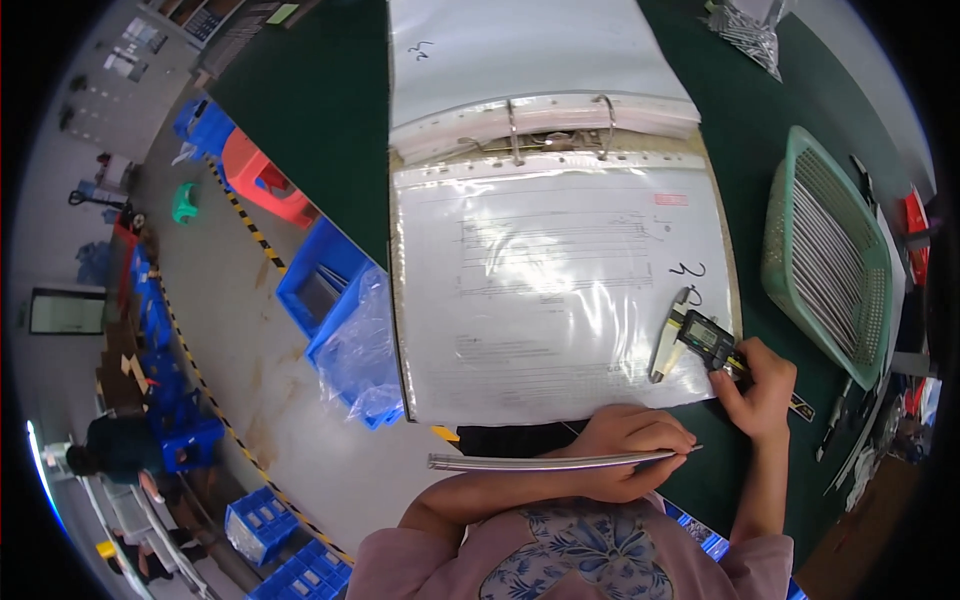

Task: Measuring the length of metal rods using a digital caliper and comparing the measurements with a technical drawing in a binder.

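Moderate indoor light throws white glare across the plastic sleeve (pixel 550 320) — patchy, strongest toward its middle — while the green worktop (pixel 300 90) looks dark. A bright strip (pixel 41 470) glows at far left. Fisheye edges bend into black; fine marks on the caliper (pixel 708 340) seem too soft to read.

Both hands (pixel 635 445) (pixel 760 388) curled, left forearm (pixel 490 497) crosswise

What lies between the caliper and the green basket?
The head view shows, from caliper to basket, the right edge of the open binder, then bare dark green tabletop.
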`<action>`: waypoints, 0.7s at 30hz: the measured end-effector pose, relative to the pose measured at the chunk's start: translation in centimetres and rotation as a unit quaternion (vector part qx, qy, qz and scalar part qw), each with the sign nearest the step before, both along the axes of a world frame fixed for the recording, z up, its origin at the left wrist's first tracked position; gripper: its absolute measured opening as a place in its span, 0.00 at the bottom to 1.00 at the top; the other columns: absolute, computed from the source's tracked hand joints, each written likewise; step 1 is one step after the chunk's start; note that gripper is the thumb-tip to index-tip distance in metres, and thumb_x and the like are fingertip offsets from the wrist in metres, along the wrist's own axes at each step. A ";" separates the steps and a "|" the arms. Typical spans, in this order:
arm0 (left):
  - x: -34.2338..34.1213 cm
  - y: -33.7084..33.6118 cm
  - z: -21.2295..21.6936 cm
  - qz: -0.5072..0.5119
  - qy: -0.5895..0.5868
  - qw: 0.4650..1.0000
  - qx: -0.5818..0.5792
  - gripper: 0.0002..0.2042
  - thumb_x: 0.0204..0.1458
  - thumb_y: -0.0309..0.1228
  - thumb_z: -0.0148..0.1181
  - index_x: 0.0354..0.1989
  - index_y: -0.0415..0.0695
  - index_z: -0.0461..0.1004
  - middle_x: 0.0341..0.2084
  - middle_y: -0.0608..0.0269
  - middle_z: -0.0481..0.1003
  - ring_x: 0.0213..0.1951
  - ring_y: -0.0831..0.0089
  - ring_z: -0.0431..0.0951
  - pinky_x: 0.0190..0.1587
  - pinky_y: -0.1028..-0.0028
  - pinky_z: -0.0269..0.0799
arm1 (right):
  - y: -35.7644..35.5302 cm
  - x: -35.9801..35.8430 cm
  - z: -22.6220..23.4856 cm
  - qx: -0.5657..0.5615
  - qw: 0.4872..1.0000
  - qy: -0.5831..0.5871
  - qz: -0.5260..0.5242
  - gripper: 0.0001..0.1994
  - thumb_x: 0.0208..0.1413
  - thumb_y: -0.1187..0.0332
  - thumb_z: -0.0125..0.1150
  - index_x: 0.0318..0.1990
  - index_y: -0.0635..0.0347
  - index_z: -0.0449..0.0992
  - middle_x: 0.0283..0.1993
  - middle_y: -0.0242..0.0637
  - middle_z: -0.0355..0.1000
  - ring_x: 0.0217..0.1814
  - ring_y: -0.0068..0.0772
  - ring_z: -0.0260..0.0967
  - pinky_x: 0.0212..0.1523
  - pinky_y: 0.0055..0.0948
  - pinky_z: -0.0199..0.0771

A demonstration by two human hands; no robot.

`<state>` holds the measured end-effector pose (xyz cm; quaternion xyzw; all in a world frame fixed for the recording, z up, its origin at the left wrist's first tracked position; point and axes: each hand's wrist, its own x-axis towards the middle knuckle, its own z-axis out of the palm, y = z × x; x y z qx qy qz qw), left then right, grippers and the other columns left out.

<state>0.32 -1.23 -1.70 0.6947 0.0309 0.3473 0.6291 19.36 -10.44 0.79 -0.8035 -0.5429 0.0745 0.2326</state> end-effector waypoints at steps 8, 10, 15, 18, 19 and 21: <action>-0.5 -0.1 0.3 -0.030 0.021 0.999 -0.037 0.06 0.45 0.21 0.57 0.33 0.40 0.72 0.32 0.58 0.77 0.33 0.67 0.78 0.32 0.74 0.72 | 0.1 0.0 -0.1 -0.016 1.000 0.018 -0.005 0.16 0.36 0.60 0.65 0.23 0.62 0.68 0.16 0.43 0.62 0.16 0.44 0.62 0.18 0.32 0.60; -1.0 -0.3 1.1 -0.045 0.022 0.996 -0.073 0.05 0.47 0.21 0.56 0.33 0.39 0.72 0.33 0.56 0.76 0.34 0.68 0.78 0.34 0.74 0.73 | 0.1 -0.2 0.1 -0.022 1.000 0.006 -0.011 0.15 0.36 0.60 0.65 0.23 0.62 0.68 0.16 0.42 0.62 0.16 0.44 0.62 0.18 0.32 0.60; -2.6 -0.9 1.2 -0.172 0.016 0.877 -0.449 0.06 0.54 0.22 0.51 0.40 0.36 0.68 0.37 0.54 0.73 0.36 0.77 0.74 0.37 0.80 0.72 | 0.3 -1.3 0.4 -0.025 0.999 0.012 -0.034 0.14 0.36 0.63 0.66 0.25 0.63 0.69 0.17 0.42 0.64 0.16 0.41 0.63 0.19 0.31 0.61; -2.9 -0.4 0.9 -0.169 0.040 0.832 -0.528 0.09 0.56 0.27 0.52 0.44 0.38 0.66 0.36 0.57 0.73 0.33 0.79 0.74 0.36 0.81 0.70 | 0.2 -1.6 1.1 -0.031 0.997 0.014 -0.072 0.14 0.35 0.64 0.67 0.25 0.63 0.71 0.18 0.41 0.65 0.16 0.37 0.62 0.19 0.29 0.61; -2.8 -0.2 0.8 -0.172 0.066 0.834 -0.521 0.11 0.57 0.28 0.50 0.47 0.38 0.64 0.36 0.56 0.73 0.33 0.78 0.74 0.36 0.80 0.71 | -0.1 -1.5 1.5 -0.040 0.995 0.016 -0.095 0.14 0.35 0.65 0.67 0.26 0.63 0.71 0.18 0.40 0.65 0.16 0.33 0.61 0.19 0.28 0.60; -2.3 0.0 1.4 -0.188 0.085 0.822 -0.531 0.13 0.58 0.29 0.48 0.49 0.38 0.62 0.38 0.53 0.73 0.34 0.74 0.75 0.38 0.78 0.72 | -1.2 -1.0 2.9 -0.025 0.992 0.035 -0.117 0.13 0.35 0.65 0.67 0.26 0.63 0.72 0.17 0.38 0.65 0.16 0.30 0.61 0.19 0.27 0.60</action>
